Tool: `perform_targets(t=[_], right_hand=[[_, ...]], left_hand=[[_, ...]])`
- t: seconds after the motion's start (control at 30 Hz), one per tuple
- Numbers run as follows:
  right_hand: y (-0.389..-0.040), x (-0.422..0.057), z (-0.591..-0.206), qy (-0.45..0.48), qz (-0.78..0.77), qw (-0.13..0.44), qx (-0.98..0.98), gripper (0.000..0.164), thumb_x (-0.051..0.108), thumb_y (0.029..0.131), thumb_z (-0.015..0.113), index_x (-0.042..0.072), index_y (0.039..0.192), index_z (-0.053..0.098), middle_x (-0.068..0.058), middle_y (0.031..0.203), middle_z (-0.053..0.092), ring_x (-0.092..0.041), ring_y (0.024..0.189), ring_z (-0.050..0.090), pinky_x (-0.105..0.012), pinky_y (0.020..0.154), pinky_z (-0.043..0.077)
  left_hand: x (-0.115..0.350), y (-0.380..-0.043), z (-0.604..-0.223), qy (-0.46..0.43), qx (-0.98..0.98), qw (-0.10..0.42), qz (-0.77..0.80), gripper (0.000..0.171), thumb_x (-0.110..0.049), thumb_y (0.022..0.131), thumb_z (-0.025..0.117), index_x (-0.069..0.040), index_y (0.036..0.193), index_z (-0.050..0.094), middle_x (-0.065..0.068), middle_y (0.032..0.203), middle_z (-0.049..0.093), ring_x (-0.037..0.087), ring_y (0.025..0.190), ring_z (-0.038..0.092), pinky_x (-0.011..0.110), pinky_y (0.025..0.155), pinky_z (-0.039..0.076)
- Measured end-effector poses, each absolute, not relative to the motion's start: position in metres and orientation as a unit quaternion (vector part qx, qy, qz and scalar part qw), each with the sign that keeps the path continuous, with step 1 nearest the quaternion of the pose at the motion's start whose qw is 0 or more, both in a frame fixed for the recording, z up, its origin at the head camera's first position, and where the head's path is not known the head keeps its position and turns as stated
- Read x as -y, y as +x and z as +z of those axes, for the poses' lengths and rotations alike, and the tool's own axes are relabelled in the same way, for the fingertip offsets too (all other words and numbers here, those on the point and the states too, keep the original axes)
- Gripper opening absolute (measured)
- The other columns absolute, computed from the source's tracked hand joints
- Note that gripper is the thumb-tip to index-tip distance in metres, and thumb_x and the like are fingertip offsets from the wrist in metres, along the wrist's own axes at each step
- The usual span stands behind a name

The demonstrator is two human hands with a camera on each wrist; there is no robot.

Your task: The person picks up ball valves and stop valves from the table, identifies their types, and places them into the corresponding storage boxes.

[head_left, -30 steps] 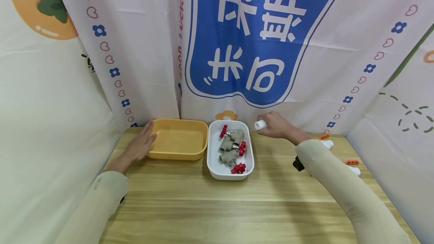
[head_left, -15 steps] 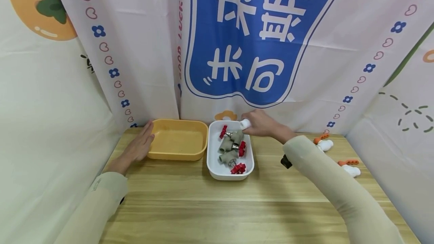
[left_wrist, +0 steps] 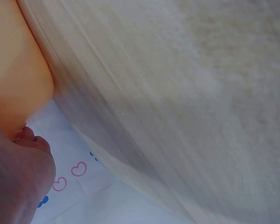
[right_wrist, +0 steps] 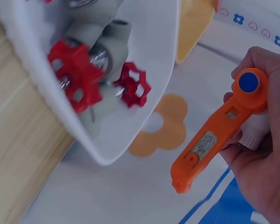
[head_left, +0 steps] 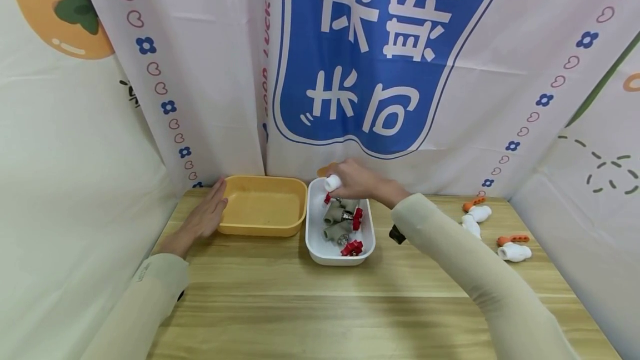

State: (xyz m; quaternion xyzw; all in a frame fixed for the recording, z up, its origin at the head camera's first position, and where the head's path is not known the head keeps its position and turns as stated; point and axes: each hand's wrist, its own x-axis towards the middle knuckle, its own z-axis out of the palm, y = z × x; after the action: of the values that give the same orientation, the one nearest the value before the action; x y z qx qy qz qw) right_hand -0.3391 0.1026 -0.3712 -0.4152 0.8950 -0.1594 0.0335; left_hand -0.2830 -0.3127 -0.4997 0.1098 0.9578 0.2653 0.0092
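Observation:
My right hand (head_left: 354, 178) grips a white plastic ball valve (head_left: 332, 183) above the far end of the white tray (head_left: 311, 238). In the right wrist view its orange lever handle (right_wrist: 214, 133) with a blue cap sticks out from the hand. Several grey-green stop valves with red handwheels (right_wrist: 77, 74) lie in that tray, partly covered by the hand in the head view. My left hand (head_left: 202, 216) rests with straight fingers against the left side of the yellow tray (head_left: 262, 230). Nothing shows inside the yellow tray.
Several more white ball valves (head_left: 515, 253) with orange handles lie at the right of the wooden table (head_left: 325, 315); my right sleeve partly covers one. The two trays stand side by side against the printed curtain (head_left: 225, 99) at the back.
My right hand has moved left with the ball valve, from right of the white tray to over its far end. More of the valves at right has come into view. The left hand stays put.

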Motion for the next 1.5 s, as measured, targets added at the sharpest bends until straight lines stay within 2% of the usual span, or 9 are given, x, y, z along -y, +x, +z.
perform_targets(t=[0.3,0.47,0.8,0.97,1.2,1.37,1.5], right_hand=[[-0.338,-0.066,-0.373,-0.423,-0.155,0.066,-0.890,0.026,0.022,0.091,0.079,0.012,0.114,0.075,0.003,0.099,0.075,-0.011,0.078,0.068,-0.022,0.067,0.060],[-0.334,-0.046,-0.372,-0.425,-0.160,0.077,-0.888,0.020,0.021,0.092,0.079,0.014,0.110,0.073,0.001,0.099,0.075,-0.013,0.078,0.069,-0.023,0.066,0.060],[-0.339,-0.007,-0.380,-0.440,-0.142,0.065,-0.884,0.022,0.022,0.090,0.083,0.014,0.109,0.073,0.003,0.100,0.074,-0.013,0.086,0.066,-0.024,0.075,0.056],[-0.345,0.009,-0.389,-0.439,-0.147,0.080,-0.883,0.027,0.021,0.090,0.083,0.013,0.114,0.074,0.001,0.102,0.074,-0.013,0.086,0.065,-0.023,0.075,0.055],[-0.348,0.031,-0.400,-0.429,-0.140,0.115,-0.885,0.030,0.022,0.093,0.082,0.013,0.120,0.073,-0.001,0.107,0.074,-0.012,0.085,0.068,-0.022,0.076,0.057],[-0.349,0.049,-0.413,-0.436,-0.127,0.117,-0.883,0.031,0.023,0.092,0.082,0.014,0.120,0.073,0.002,0.107,0.073,-0.012,0.089,0.065,-0.022,0.079,0.054],[-0.347,0.061,-0.423,-0.438,-0.135,0.135,-0.879,0.025,0.020,0.093,0.082,0.014,0.116,0.073,0.004,0.102,0.072,-0.013,0.090,0.063,-0.022,0.081,0.052]], left_hand=[[0.313,-0.283,-0.499,0.114,-0.957,0.008,0.267,0.062,-0.026,0.116,0.020,0.003,0.167,-0.002,0.021,0.177,-0.008,0.045,0.162,0.000,0.061,0.131,0.006],[0.314,-0.283,-0.500,0.116,-0.957,0.008,0.267,0.062,-0.025,0.116,0.020,0.003,0.166,-0.002,0.021,0.176,-0.007,0.045,0.162,0.000,0.062,0.131,0.006],[0.317,-0.281,-0.504,0.128,-0.954,-0.006,0.273,0.061,-0.026,0.117,0.019,0.004,0.166,-0.001,0.021,0.177,-0.006,0.044,0.163,0.001,0.061,0.131,0.007],[0.316,-0.281,-0.504,0.128,-0.952,-0.006,0.277,0.061,-0.026,0.117,0.019,0.003,0.167,-0.002,0.021,0.177,-0.006,0.045,0.162,0.000,0.062,0.131,0.007],[0.318,-0.281,-0.504,0.129,-0.954,-0.004,0.271,0.064,-0.035,0.117,0.013,0.003,0.167,-0.001,0.021,0.177,-0.006,0.045,0.162,0.000,0.060,0.131,0.006],[0.317,-0.281,-0.504,0.130,-0.954,-0.005,0.270,0.063,-0.031,0.117,0.016,0.003,0.166,-0.001,0.021,0.177,-0.006,0.045,0.162,0.001,0.061,0.131,0.006],[0.316,-0.281,-0.503,0.128,-0.954,-0.005,0.270,0.061,-0.026,0.116,0.019,0.003,0.167,-0.001,0.021,0.177,-0.006,0.045,0.162,0.001,0.061,0.131,0.007]])
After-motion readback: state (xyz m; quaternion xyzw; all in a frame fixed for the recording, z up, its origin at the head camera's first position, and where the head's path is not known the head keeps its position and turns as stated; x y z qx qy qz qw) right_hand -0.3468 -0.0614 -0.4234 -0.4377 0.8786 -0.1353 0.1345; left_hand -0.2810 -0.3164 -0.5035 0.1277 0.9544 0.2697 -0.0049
